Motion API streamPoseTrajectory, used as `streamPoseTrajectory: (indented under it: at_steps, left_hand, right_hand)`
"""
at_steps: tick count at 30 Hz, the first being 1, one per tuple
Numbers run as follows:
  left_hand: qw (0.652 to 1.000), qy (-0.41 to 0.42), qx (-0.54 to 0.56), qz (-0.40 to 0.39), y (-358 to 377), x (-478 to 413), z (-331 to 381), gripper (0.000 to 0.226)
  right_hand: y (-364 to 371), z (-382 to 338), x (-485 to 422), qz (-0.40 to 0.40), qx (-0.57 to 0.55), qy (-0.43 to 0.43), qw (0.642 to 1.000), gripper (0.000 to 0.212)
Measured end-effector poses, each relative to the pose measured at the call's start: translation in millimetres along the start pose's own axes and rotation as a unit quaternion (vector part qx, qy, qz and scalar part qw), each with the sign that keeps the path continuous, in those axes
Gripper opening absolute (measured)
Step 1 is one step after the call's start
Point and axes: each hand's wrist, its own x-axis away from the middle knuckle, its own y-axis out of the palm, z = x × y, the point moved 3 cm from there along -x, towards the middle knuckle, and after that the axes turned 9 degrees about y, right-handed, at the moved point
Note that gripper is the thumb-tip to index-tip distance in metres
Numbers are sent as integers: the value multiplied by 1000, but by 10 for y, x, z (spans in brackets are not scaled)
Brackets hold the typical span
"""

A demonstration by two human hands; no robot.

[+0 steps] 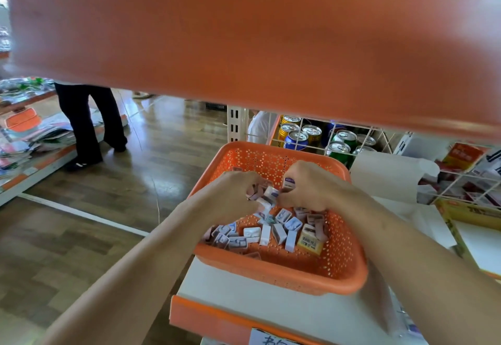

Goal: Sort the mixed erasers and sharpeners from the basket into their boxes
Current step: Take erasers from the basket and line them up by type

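Basket lower centre of frame, on shelf board. Small pieces heaped in basket; small carton among them, right side. Left hand and right hand side by side over basket middle, each gripping some pieces. Cans behind basket, upper right. Paper sheet right of basket. Upper shelf across top of frame. Person's legs left, on floor; low shelf far left.

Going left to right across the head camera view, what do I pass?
Stacked papers, standing person's legs, left hand gripping small pieces, right hand pinching a purple-labelled piece, white paper sheet, red packet.
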Motion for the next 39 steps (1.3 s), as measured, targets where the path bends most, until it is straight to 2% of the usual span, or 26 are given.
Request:
streamPoseTrajectory:
  at_steps: [3,7,10,13,15,17,19,22,24,27,31,33,35,39]
  left_hand:
    - [999,32,33,3,-11,-53,106,31]
    - [995,49,85,25,-14,-70,248,12]
    - [987,64,144,-5,5,-59,448,12]
    - [973,76,219,3,35,-58,705,13]
    - [969,97,226,16,76,-90,927,10]
    - [965,113,234,31,136,-128,1148,10]
    - [960,122,247,52,219,-167,1362,15]
    - [954,153,250,69,409,-199,1670,18]
    - [954,160,245,67,584,-218,1851,17]
    - [959,158,233,45,866,-242,2054,22]
    - [966,102,235,21,1215,-324,2069,23]
    - [968,68,242,18,1330,-359,2022,24]
    - [963,39,265,26,1398,-375,1983,26]
    - [959,-13,277,58,1483,-397,1915,22]
  right_hand:
    - [-46,7,198,0,-85,-43,995,39]
    - [-130,114,433,23,-157,-51,986,36]
    - [-193,239,631,41,-177,-49,982,38]
    - [-257,395,831,68,-193,-39,978,39]
    - [-311,567,994,85,-223,-21,971,32]
    - [-362,819,1145,108,-290,4,951,16]
    - [-392,1125,1294,140,-339,38,929,14]
    - [-352,1533,1511,181,-317,97,926,10]
    - [-282,1749,1634,189,-286,119,932,16]
    - [-183,1963,1749,177,-282,141,932,18]
    - [-134,2103,1786,209,-294,133,923,3]
    - [-74,2207,1767,226,-315,143,911,19]
    - [-9,2310,1740,233,-332,152,901,26]
    - [98,2438,1651,190,-385,171,887,20]
